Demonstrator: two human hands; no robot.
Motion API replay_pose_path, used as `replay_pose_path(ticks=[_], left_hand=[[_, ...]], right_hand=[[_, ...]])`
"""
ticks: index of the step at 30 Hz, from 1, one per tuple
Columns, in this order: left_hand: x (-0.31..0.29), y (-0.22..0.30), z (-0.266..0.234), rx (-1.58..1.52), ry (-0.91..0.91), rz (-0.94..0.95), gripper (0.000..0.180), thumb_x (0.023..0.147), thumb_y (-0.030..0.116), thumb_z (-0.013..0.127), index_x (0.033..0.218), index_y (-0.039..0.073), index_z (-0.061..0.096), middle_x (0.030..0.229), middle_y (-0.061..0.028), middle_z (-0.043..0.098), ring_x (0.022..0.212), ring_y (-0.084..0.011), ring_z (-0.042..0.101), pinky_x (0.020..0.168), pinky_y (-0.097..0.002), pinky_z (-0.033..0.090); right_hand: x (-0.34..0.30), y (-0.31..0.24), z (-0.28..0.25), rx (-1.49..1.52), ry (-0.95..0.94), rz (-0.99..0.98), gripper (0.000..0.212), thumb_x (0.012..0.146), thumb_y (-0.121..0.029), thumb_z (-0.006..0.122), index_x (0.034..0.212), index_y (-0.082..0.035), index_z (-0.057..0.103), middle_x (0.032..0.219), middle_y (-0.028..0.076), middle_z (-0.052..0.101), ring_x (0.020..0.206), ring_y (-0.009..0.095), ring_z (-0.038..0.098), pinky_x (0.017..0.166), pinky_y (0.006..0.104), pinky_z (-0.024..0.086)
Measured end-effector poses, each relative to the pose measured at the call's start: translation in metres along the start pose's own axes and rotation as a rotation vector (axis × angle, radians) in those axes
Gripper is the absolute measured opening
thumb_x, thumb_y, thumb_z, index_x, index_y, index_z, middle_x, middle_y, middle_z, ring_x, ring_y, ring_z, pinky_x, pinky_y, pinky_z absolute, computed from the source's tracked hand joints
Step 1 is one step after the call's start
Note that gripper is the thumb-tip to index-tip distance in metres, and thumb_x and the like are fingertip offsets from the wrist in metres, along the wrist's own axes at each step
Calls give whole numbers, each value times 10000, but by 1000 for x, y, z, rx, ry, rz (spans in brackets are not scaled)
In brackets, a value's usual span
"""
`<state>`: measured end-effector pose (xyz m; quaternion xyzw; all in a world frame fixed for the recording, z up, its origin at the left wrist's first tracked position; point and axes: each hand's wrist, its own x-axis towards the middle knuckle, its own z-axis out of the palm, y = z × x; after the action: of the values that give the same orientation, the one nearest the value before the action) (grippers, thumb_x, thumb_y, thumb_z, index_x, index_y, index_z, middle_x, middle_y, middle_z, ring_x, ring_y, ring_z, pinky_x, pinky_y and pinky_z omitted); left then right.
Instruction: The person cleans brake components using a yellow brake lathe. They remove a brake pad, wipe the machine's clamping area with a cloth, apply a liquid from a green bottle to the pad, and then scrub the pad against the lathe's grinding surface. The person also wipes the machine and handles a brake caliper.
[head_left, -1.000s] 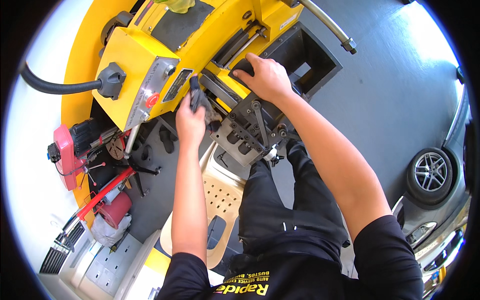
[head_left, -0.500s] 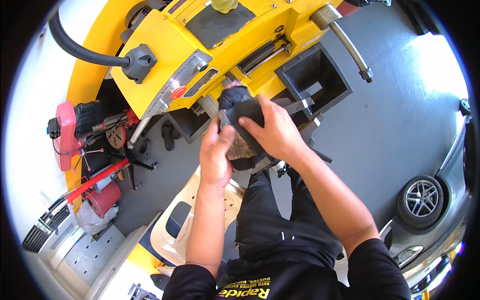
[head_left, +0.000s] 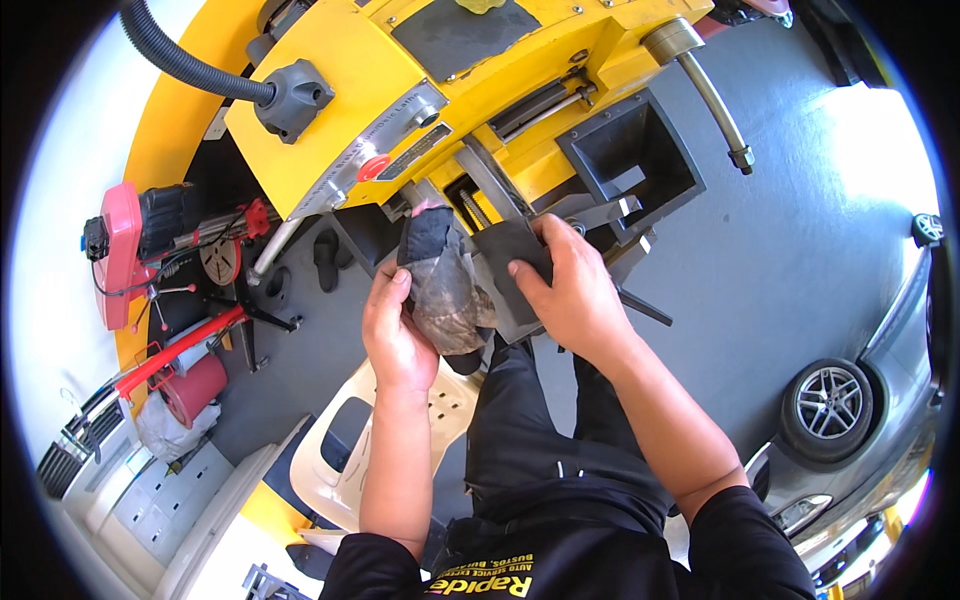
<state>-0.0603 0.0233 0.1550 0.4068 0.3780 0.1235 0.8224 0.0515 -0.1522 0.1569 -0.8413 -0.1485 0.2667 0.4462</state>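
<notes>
A grimy bundle of black and grey-brown cloth point(head_left: 445, 290) rests in my left hand point(head_left: 400, 335), with my thumb along its near side and the fingers mostly hidden beneath. A bit of pink shows at its far end. My right hand point(head_left: 580, 290) pinches a dark, flat sheet of sandpaper point(head_left: 512, 275) between thumb and fingers. The sheet sits just right of the cloth, its left edge close to it; whether they touch I cannot tell. Both hands are in front of a yellow lathe point(head_left: 350, 110).
The lathe carries a red stop button point(head_left: 374, 167), a lever bar point(head_left: 715, 110) and a black bin point(head_left: 640, 150). A cream plastic chair point(head_left: 330, 440) stands at the lower left. Red machinery point(head_left: 120, 255) is on the left; a grey car point(head_left: 890, 400) stands right.
My hands have drawn apart. The sandpaper, which overlapped the cloth, is now to its right, and more of the cloth shows. My left hand has moved left. The view has shifted slightly.
</notes>
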Motion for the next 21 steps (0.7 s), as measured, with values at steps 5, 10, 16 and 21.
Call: replay_pose_path(ticks=[5,10,16,21], left_hand=[[-4,-36,15,302,-158,278,200,1060,159,624,1194,11,614,1360,-167,626,1197,-208,606,1120,-371,423],[0,-64,0,334,-44,254,207,1103,169,559,1242,17,580,1234,-103,640,1120,-161,599,1035,-325,467],[17,-41,-23,62,136,158,242,1098,219,594,1218,10,617,1161,-77,696,1036,-147,646,964,-333,527],[-2,-19,-30,-7,38,-32,293,1072,195,616,1300,15,575,1217,-105,693,1147,-206,660,1038,-379,510]], right_hand=[[-15,-12,36,22,-66,-95,160,886,-66,637,996,51,636,1025,255,603,980,474,636,882,535,529],[-42,-15,45,67,-144,13,168,878,-39,666,1007,69,651,1028,237,595,982,459,622,856,511,517],[-73,-18,19,164,-327,-112,210,909,-32,697,1105,42,688,1021,187,599,978,411,640,866,447,535],[-46,-15,-9,406,-235,159,379,904,-148,779,1226,21,674,1027,202,705,996,336,710,904,390,544]])
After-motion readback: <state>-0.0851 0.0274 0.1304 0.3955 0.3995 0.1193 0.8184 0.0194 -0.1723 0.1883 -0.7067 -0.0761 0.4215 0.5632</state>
